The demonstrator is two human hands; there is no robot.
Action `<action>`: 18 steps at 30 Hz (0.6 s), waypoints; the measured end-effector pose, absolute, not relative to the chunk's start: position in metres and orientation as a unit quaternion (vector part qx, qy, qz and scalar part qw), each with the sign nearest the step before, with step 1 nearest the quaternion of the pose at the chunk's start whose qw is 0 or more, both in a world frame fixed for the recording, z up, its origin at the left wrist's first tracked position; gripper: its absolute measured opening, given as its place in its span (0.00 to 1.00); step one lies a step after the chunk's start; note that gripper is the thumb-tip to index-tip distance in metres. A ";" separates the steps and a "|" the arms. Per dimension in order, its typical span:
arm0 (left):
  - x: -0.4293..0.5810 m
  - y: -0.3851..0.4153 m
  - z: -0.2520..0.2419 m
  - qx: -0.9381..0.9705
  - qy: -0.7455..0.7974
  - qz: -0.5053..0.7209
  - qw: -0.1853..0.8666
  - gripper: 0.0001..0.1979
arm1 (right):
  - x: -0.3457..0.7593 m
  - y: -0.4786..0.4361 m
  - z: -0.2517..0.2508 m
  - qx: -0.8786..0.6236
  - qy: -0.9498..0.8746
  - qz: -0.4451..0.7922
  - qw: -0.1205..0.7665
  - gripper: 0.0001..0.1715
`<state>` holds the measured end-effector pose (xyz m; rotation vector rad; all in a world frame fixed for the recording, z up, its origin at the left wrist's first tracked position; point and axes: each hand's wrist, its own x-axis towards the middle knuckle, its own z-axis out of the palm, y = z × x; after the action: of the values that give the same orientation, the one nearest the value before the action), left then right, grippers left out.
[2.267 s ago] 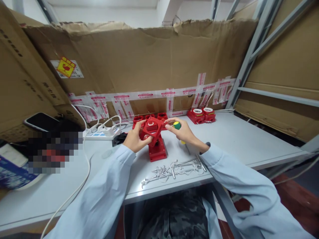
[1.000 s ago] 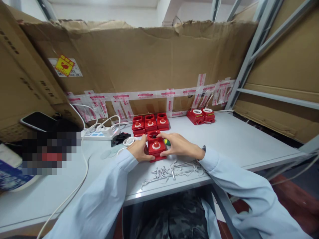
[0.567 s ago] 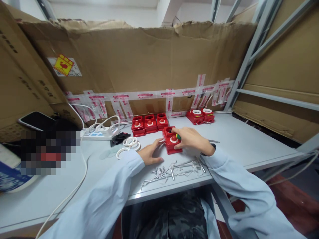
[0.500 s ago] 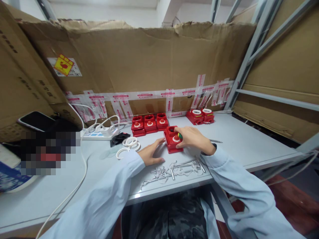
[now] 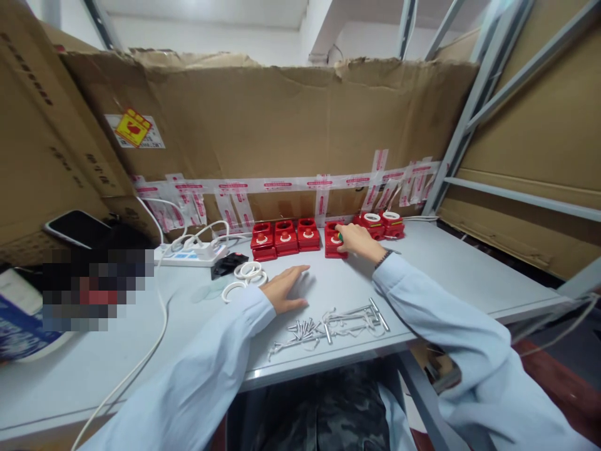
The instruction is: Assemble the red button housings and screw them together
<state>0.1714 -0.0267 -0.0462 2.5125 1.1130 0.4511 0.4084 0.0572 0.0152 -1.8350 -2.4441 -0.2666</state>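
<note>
My right hand (image 5: 359, 242) grips a red housing (image 5: 334, 249) near the back of the table, its fingers on the right side; part of the housing is hidden behind them. Just left of it, three similar red housings (image 5: 285, 237) stand in a row, each with a round opening and a red knob in a white ring. Behind my right hand are two more red housings (image 5: 393, 228) topped with white rings. My left hand (image 5: 285, 289) is open over the table, fingers spread, beside loose white rings (image 5: 248, 270). Metal screws and rods with white strings (image 5: 328, 327) lie in front.
A power strip (image 5: 188, 255) with plugs and white cables lies at the back left, near a black packet (image 5: 229, 264) and a phone (image 5: 77, 228). A tall cardboard sheet (image 5: 282, 125) walls off the back. A metal rack post (image 5: 462, 119) rises at the right.
My right hand has carried the red housing away from me, from mid-table toward the back, to the right of the row of three. My left hand has stayed nearly in place, now apart from the housing.
</note>
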 end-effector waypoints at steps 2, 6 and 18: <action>0.170 -0.025 -0.049 0.889 0.393 0.160 0.173 0.37 | 0.405 0.070 0.011 -0.588 -0.803 -0.084 0.041 0.27; 0.170 -0.021 -0.054 0.886 0.403 0.160 0.166 0.38 | 0.400 0.084 0.004 -0.583 -0.806 -0.076 0.062 0.33; 0.172 -0.023 -0.055 0.881 0.430 0.147 0.135 0.38 | 0.479 0.089 0.003 -0.716 -0.677 -0.112 0.131 0.30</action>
<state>0.1717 -0.0227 -0.0547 2.5508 1.2456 0.4248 0.4795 0.0895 0.0032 -2.0786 -1.9642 -0.3239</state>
